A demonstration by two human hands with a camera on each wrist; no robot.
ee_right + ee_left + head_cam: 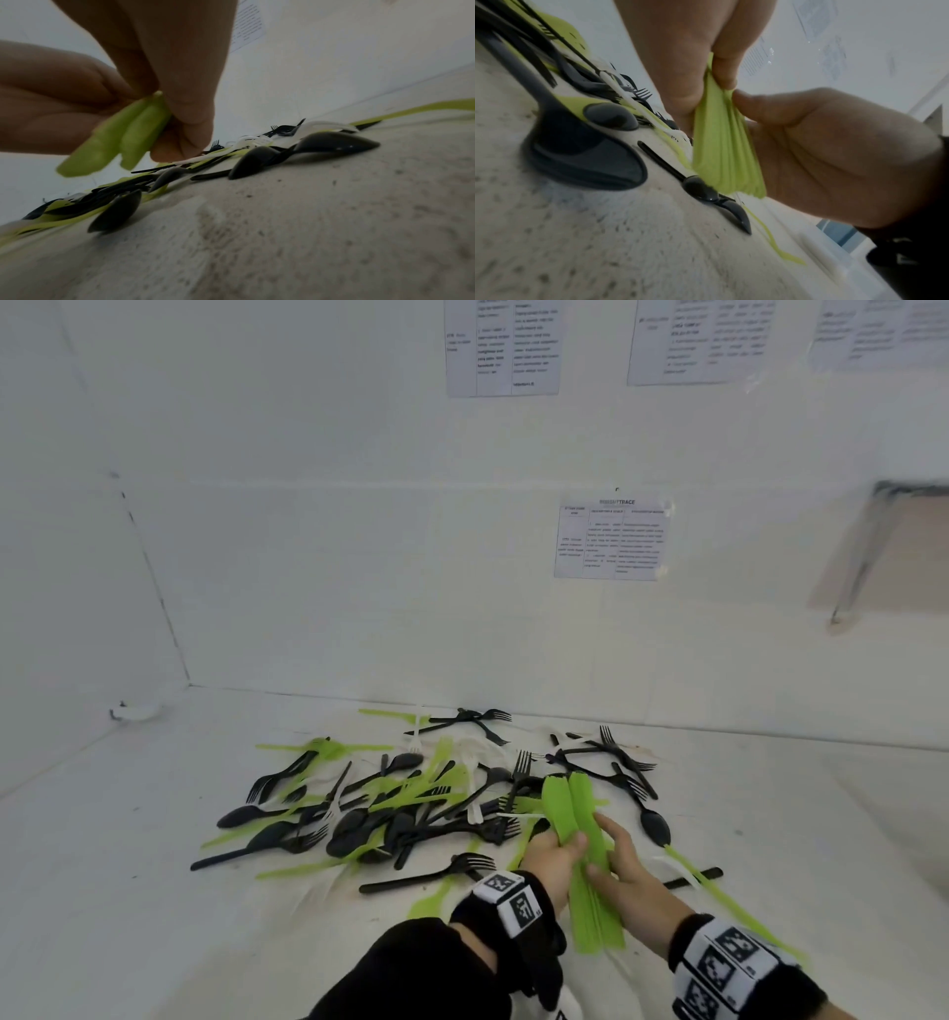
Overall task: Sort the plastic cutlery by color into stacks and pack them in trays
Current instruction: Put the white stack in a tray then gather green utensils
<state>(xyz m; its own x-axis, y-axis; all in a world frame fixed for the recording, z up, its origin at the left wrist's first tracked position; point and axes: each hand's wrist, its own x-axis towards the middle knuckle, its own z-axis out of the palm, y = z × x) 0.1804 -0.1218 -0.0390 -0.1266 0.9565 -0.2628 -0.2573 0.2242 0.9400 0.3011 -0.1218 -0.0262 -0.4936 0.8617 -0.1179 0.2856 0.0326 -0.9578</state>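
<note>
A bundle of green plastic cutlery (577, 814) (721, 152) (128, 138) is lifted just above the white table (154, 891), near the pile's right side. My left hand (552, 862) (693, 60) (51, 101) grips it from the left, thumb across the top. From the right, my right hand (624, 865) (834, 152) (180, 60) pinches the same bundle. A mixed pile of black, green and white forks, spoons and knives (400, 809) lies spread over the table behind and left of the hands. No tray is in view.
A black spoon (656, 827) and a long green knife (719, 896) lie right of my hands. In front of my left wrist lies a black fork (426, 873). White walls (308, 582) with taped papers close the table at the back and left.
</note>
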